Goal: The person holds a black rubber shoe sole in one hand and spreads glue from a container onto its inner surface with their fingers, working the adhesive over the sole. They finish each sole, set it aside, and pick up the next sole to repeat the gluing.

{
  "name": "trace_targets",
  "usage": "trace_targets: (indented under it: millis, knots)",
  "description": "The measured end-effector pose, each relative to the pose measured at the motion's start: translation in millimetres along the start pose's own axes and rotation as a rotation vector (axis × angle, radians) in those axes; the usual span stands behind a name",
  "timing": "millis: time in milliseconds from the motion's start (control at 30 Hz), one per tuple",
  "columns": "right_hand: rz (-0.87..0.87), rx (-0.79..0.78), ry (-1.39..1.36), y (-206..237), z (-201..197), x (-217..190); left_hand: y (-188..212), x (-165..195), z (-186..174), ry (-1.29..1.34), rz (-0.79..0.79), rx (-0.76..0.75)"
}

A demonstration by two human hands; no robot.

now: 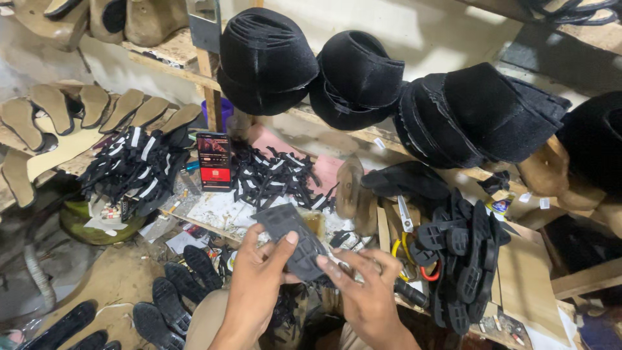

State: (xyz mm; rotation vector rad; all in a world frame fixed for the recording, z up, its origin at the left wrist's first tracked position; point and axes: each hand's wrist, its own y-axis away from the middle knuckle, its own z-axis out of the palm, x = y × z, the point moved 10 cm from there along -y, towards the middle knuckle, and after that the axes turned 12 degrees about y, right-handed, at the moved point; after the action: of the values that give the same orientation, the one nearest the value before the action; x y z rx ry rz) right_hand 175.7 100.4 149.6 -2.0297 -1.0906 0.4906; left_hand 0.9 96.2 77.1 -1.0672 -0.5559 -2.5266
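Both hands hold one dark grey rubber shoe sole (290, 238), tread side up, tilted above the cluttered workbench. My left hand (256, 285) grips its near left edge, thumb pressed on the tread. My right hand (366, 291) pinches its lower right end with fingers and thumb. A heap of black straps with white marks (275, 176) lies just behind the sole. Several black soles (175, 291) lie on the floor below my left hand.
A lit phone (214, 161) leans upright on the bench. Another strap heap (133, 170) lies at left, tan insoles (97, 107) behind it. Stacked black soles (463, 259) and scissors (409, 243) sit at right. Black shoe uppers (359, 78) hang along the wooden rail.
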Motion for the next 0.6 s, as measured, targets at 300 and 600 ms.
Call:
trace_targets:
  millis: [300,600]
  knots:
    - [0.023,-0.114,0.122,2.1,10.4,-11.2,2.9,5.6,-1.5,0.034,0.115,0.036]
    - [0.002,-0.013,0.104,-1.4,-4.9,-26.5,5.1,36.4,12.2,-0.333,0.373,-0.158]
